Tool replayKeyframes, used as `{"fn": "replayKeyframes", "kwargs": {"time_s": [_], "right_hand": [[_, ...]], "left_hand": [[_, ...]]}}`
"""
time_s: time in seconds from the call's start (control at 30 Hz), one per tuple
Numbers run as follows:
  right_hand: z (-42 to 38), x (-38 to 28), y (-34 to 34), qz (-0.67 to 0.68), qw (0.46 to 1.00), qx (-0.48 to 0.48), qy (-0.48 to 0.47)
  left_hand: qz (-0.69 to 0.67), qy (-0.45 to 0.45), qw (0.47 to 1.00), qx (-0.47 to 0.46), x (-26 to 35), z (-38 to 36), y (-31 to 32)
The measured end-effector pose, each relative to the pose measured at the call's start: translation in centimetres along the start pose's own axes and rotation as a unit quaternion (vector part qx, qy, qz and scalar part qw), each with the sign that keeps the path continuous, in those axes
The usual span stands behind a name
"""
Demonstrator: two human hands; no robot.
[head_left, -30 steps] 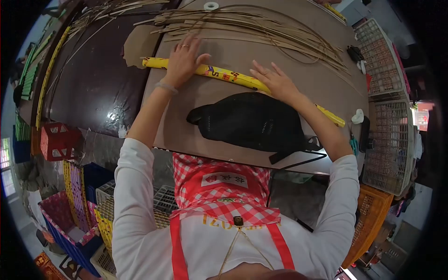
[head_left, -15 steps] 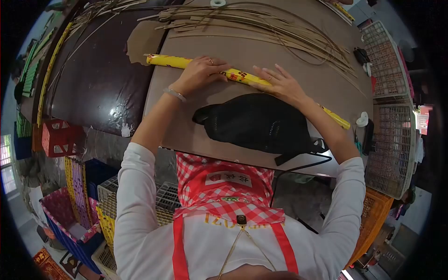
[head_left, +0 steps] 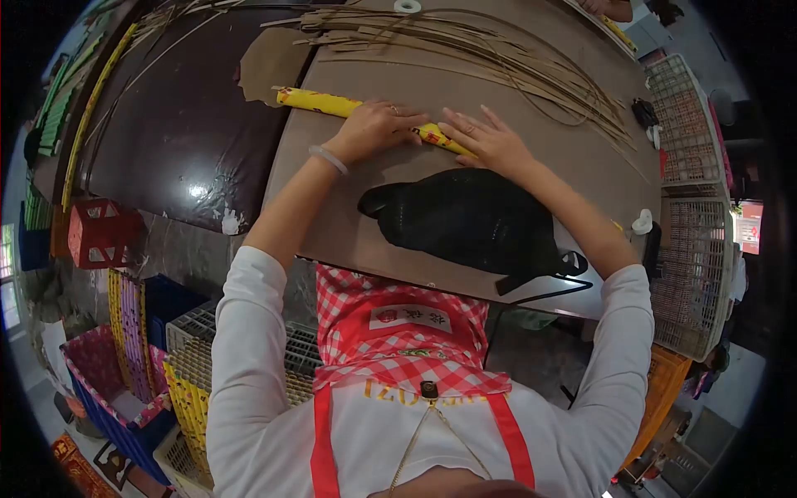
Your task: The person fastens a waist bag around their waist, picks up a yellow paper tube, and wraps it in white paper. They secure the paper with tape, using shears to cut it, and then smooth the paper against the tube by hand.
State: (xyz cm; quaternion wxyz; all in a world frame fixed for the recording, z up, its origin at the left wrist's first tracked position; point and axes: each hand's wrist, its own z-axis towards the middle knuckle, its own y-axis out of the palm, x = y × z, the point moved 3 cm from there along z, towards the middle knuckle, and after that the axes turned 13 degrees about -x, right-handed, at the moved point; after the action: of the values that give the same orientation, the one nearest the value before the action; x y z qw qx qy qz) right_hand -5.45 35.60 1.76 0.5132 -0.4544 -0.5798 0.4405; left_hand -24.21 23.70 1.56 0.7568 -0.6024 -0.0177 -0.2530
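Note:
A long yellow tube with red markings [head_left: 320, 101] lies slantwise across the brown tabletop. My left hand [head_left: 379, 129] rests on its middle, fingers stretched out along it and pointing right. Close by, my right hand [head_left: 491, 148] lies on the tube further right, with its fingers spread. A short stretch of tube shows between the hands; its far right part is mostly hidden behind my right hand and forearm. Just below my hands is a black cloth item with straps [head_left: 465, 220], bag-like in shape.
A bundle of thin brown strips [head_left: 465, 37] lies along the table's back, near a white tape roll [head_left: 407, 6]. Brown paper [head_left: 270, 62] is at the left. Plastic crates [head_left: 685, 116] stand along the right edge. Another person's hand [head_left: 594, 7] shows at the top right.
My right hand has come closer to my left, so less tube shows between them. The tube's right end has gone mostly behind my right forearm. The view has shifted slightly.

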Motion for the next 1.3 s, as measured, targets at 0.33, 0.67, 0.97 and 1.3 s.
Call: {"fn": "replayKeyframes", "kwargs": {"time_s": [0.33, 0.67, 0.97, 1.3], "right_hand": [[-0.2, -0.4, -1.6, -0.147, 0.989, -0.026, 0.008], [2.4, -1.0, -1.2, 0.032, 0.999, 0.018, 0.016], [-2.2, -0.1, -3.2, -0.011, 0.998, 0.051, -0.023], [-13.8, 2.3, -0.7, 0.207, 0.937, 0.024, 0.280]], "left_hand": [[-0.016, -0.013, 1.000, 0.015, 0.0, 0.2, -0.2], [-0.023, 0.006, 1.000, 0.011, -0.6, 0.3, 0.0], [-0.036, -0.024, 0.999, -0.013, -0.3, 0.4, -0.4], [-0.009, -0.018, 1.000, -0.006, 0.2, 0.8, -0.9]]}}
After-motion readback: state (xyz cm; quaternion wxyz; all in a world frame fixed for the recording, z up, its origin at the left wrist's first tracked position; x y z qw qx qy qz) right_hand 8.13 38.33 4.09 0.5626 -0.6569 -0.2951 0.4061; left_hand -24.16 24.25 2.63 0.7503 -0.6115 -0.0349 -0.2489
